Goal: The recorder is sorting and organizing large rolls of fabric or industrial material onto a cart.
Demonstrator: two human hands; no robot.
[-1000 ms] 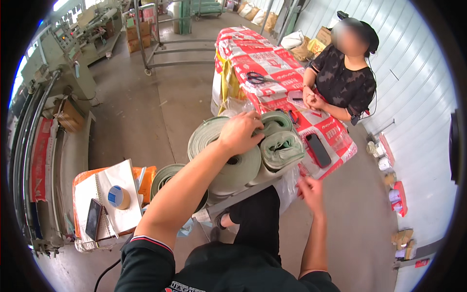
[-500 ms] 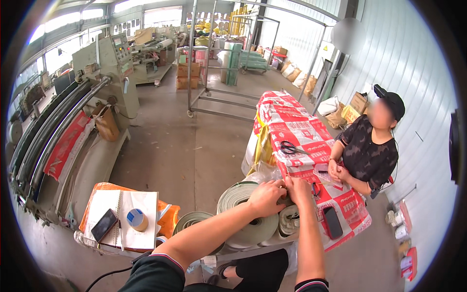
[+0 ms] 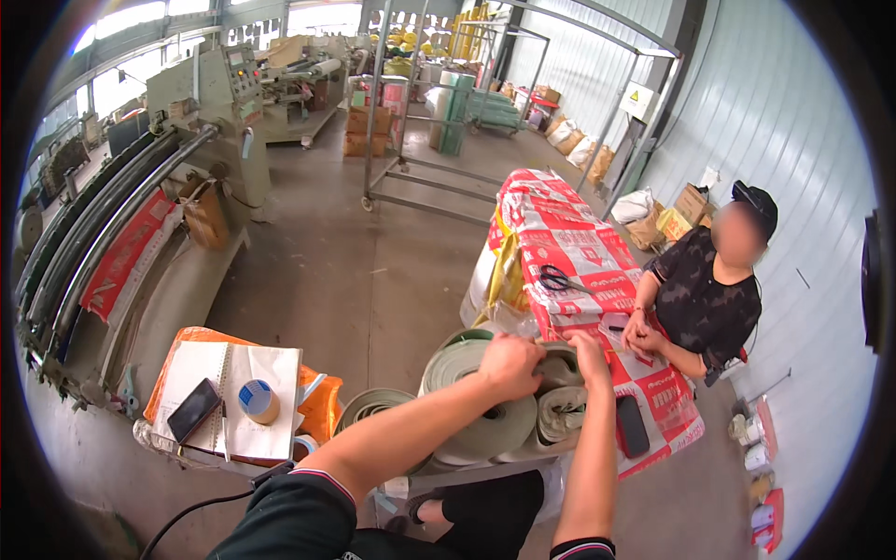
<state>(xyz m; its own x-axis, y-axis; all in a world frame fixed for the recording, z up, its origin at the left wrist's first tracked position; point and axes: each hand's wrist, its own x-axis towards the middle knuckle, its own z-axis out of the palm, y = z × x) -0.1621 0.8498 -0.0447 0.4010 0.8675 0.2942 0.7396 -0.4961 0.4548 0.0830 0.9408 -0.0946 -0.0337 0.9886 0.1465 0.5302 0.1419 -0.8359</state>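
Several grey-green rolls of sheeting stand on end in front of me. My left hand reaches over the big coil, its fingers curled in at the rim of a smaller roll behind. On that roll's right side my right hand has its fingers bent over the top edge. Both hands look closed on this roll, though the fingertips are partly hidden. Nearer to me sits a crumpled, loosely wound roll, with another coil at the left.
Black scissors and a dark phone lie on the red-and-white printed sheeting. Beside it, a co-worker holds both hands together. At left are a notebook, phone and tape roll. Behind stands a metal frame.
My hands have drawn apart, the right one shifting slightly right, so the roll between them now shows. The whole view has tilted and shifted a little.
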